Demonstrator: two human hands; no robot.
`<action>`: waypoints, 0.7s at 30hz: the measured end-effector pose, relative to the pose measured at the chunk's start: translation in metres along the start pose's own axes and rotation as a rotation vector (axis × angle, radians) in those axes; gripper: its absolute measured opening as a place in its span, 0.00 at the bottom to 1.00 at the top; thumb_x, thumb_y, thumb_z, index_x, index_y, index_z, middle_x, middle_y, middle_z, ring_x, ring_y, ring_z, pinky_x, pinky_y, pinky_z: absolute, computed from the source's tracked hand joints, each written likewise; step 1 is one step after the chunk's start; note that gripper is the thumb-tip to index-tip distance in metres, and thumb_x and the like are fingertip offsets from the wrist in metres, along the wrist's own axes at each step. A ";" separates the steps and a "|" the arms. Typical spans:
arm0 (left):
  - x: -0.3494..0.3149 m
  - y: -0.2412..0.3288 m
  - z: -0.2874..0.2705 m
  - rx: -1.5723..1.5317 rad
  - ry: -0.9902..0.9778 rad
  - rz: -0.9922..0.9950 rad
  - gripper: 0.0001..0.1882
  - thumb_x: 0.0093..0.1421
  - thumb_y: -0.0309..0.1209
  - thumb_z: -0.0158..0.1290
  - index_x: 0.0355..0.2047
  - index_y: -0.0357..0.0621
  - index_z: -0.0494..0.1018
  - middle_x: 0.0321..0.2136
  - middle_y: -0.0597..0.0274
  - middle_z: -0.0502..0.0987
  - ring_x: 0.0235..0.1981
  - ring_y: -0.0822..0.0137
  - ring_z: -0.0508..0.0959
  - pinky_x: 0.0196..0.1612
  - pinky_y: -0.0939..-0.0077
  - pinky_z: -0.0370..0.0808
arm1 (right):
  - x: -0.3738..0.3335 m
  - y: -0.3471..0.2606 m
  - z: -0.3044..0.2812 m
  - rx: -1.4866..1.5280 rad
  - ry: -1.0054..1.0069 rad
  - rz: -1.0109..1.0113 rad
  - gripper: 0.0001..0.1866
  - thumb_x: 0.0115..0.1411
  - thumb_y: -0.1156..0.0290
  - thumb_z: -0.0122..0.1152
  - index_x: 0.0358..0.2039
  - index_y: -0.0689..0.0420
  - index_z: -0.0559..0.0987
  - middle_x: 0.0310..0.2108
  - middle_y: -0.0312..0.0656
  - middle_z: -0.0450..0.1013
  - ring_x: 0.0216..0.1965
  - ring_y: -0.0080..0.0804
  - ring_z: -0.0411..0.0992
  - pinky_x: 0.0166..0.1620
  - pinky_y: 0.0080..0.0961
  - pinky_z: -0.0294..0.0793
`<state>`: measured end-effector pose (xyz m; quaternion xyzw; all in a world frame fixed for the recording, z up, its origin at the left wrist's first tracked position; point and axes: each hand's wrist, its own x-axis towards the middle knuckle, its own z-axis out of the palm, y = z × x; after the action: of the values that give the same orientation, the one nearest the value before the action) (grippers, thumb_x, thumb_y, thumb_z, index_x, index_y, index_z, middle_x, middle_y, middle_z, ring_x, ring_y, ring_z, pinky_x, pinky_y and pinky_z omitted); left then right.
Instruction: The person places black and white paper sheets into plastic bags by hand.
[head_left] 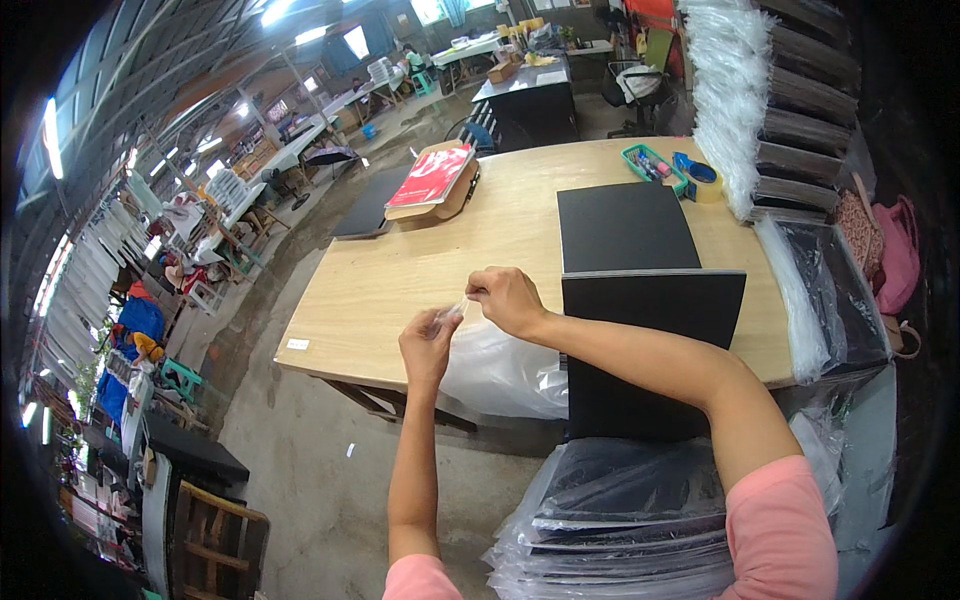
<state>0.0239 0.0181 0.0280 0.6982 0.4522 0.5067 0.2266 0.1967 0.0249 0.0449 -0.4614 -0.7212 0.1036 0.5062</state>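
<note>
A clear plastic bag (pixel 505 372) hangs over the front edge of the wooden table. My left hand (pixel 427 345) is closed on a gathered part of it, with the fingers pinched together. Just to the right and slightly higher, my right hand (pixel 505 298) pinches the same plastic between thumb and fingers. Under my right forearm, a black board (pixel 650 305) reaches down past the table's front edge. Behind it lies another black flat board (pixel 630 228). My forearm hides part of the front board.
On the table (pixel 350 300) are a red printed booklet (pixel 430 177), a green basket (pixel 650 168) of small items and a tape roll (pixel 703 180). Plastic-wrapped black boards (pixel 625 530) are stacked below; a tall wrapped stack (pixel 800 130) rises at the right. Other people work far left.
</note>
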 end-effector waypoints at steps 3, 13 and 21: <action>-0.008 0.004 0.016 -1.189 -0.328 -0.682 0.18 0.58 0.45 0.54 0.31 0.40 0.75 0.22 0.64 0.73 0.25 0.71 0.73 0.29 0.79 0.71 | 0.005 0.008 0.011 0.057 0.071 -0.038 0.05 0.52 0.72 0.55 0.26 0.60 0.77 0.25 0.50 0.74 0.28 0.46 0.74 0.33 0.38 0.72; -0.090 0.087 -0.046 -1.426 -0.716 -0.270 0.35 0.48 0.50 0.62 0.47 0.33 0.71 0.39 0.53 0.77 0.38 0.59 0.75 0.45 0.63 0.70 | -0.108 -0.043 -0.168 1.165 -1.847 -0.396 0.14 0.61 0.65 0.55 0.35 0.65 0.80 0.29 0.47 0.77 0.24 0.36 0.75 0.52 0.36 0.67; -0.108 0.104 0.025 -1.487 -1.008 -0.039 0.25 0.46 0.38 0.64 0.40 0.35 0.73 0.31 0.53 0.75 0.33 0.60 0.74 0.39 0.64 0.69 | -0.202 0.003 -0.255 1.424 -0.998 0.612 0.23 0.61 0.55 0.54 0.26 0.67 0.78 0.22 0.49 0.74 0.17 0.39 0.75 0.37 0.40 0.75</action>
<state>0.0798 -0.1216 0.0447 0.5027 -0.1339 0.2979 0.8004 0.4208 -0.2106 0.0335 -0.1134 -0.4683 0.8395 0.2513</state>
